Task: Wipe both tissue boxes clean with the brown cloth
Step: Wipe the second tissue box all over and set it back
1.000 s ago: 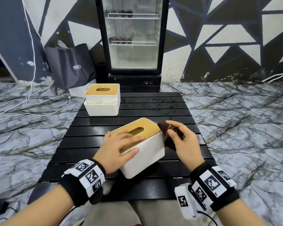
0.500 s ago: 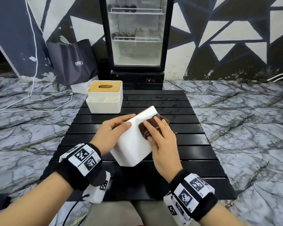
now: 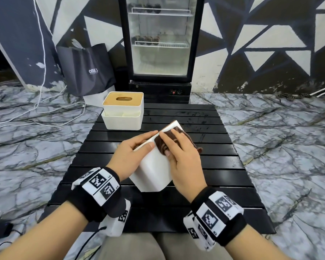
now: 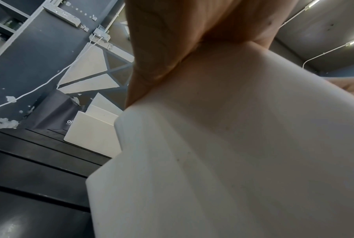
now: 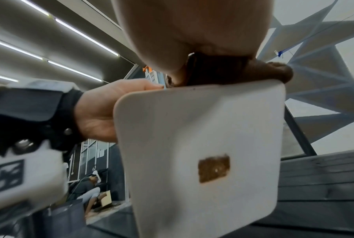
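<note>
Gripping the near tissue box [image 3: 154, 169] from its left side, your left hand [image 3: 131, 156] curls thumb and fingers round the upper edge and holds the box tipped on end over the slatted table [image 3: 223, 166]. Your right hand [image 3: 184, 158] lies flat on the box's upturned white face, fingers straight, pressing the brown cloth [image 3: 162, 144] against it near the top edge. Most of the cloth is hidden under that palm; a bunched corner shows past the box's right side. The box's wooden lid faces away, only its rim visible. At the table's far left corner stands the second tissue box [image 3: 123, 109], upright, well apart from both hands.
</note>
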Tool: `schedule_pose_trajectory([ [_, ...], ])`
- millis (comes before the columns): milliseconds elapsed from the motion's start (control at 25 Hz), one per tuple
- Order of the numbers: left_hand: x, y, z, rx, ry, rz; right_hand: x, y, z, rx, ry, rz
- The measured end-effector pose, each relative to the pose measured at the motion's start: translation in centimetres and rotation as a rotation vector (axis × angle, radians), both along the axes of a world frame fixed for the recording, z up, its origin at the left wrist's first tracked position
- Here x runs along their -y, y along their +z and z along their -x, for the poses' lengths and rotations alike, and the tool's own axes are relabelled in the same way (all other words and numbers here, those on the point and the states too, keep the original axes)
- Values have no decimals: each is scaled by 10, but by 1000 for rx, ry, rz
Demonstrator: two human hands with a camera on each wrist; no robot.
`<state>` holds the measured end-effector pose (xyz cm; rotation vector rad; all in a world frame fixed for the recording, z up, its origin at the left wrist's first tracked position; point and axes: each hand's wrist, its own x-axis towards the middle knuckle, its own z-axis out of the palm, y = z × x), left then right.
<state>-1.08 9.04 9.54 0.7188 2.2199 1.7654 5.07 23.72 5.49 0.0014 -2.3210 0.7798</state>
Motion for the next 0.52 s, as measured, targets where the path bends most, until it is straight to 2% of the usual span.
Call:
schedule_pose_trajectory([
  [160,2,1,1,17,0,-14,-10,13,10,54,34,1],
  [280,2,1,0,33,23,-22,-13,5,4,60,-6,54],
  [400,2,1,1,24,16,-23,1,-3,-5,32,7,-6],
  [520,2,1,1,9,-2,-21,1,8,2,62,46,-12],
])
